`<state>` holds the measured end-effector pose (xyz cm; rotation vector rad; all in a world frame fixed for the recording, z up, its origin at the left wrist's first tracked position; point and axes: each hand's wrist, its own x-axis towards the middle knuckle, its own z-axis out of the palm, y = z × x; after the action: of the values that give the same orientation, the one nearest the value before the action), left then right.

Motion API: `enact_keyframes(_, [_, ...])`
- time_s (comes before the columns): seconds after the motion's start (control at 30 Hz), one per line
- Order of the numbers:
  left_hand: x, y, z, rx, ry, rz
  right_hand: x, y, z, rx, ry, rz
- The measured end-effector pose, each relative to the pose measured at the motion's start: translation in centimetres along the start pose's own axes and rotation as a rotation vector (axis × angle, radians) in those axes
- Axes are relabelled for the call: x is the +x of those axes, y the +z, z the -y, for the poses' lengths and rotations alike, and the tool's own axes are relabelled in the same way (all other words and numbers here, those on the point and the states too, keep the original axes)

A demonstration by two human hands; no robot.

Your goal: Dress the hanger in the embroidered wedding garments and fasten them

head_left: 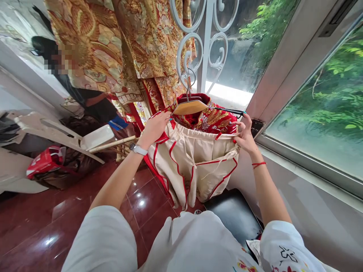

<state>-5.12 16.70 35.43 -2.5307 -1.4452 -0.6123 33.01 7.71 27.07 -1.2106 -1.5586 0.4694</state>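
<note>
A cream skirt-like garment (pixel 208 149) with red piping and a gathered waistband hangs spread between my hands. My left hand (pixel 157 130) is closed on the waistband's left end, beside the hanger's left tip. At the other end, my right hand (pixel 246 134) pinches the waistband close to the tip of a black hanger (pixel 227 109). Behind it hangs a red jacket (pixel 218 119) with gold embroidery. A wooden hanger (pixel 190 108) sits at its collar, and the metal hooks catch on white scroll ironwork (pixel 208 41). My fingertips are partly hidden by cloth.
Gold embroidered robes (pixel 96 45) hang at the upper left. A black padded seat (pixel 232 215) stands below the garment. Windows (pixel 320 94) line the right side. A person (pixel 93 102), a white chair (pixel 53 132) and a red bag (pixel 47 162) are at left.
</note>
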Motion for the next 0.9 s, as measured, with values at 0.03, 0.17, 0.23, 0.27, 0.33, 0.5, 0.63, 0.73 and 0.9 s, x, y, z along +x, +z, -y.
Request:
enact_keyframes(0.03, [0.0,0.1,-0.1,-0.01,0.005,-0.002,-1.4,-0.3,-0.6,-0.013,0.001,0.013])
enact_keyframes(0.17, [-0.1,0.5,-1.0,-0.067,0.002,0.014,-7.5,1.3,-2.9,-0.213,0.03,0.087])
enact_keyframes(0.23, [-0.1,0.7,-1.3,-0.095,-0.013,0.02,-10.2,2.5,-3.5,-0.29,0.082,0.201])
enact_keyframes(0.27, [-0.1,0.8,-1.3,-0.108,-0.017,0.022,-11.2,2.9,-3.7,-0.305,0.105,0.248])
enact_keyframes(0.33, [0.0,0.9,-1.2,-0.132,-0.01,0.026,-12.2,3.1,-3.8,-0.309,0.123,0.297])
enact_keyframes(0.5, [0.4,0.7,-0.3,-0.183,0.04,0.044,-8.3,0.9,-3.3,-0.296,0.259,0.114])
enact_keyframes(0.63, [0.6,0.1,0.6,-0.217,0.093,0.078,-1.6,-1.7,-1.3,-0.127,0.44,-0.051])
enact_keyframes(0.73, [0.7,-0.4,1.3,-0.234,0.125,0.112,3.3,-4.1,1.5,-0.042,0.485,-0.047])
enact_keyframes(0.9, [0.8,-0.8,1.7,-0.232,0.138,0.129,8.6,-7.6,4.8,-0.087,0.51,0.084])
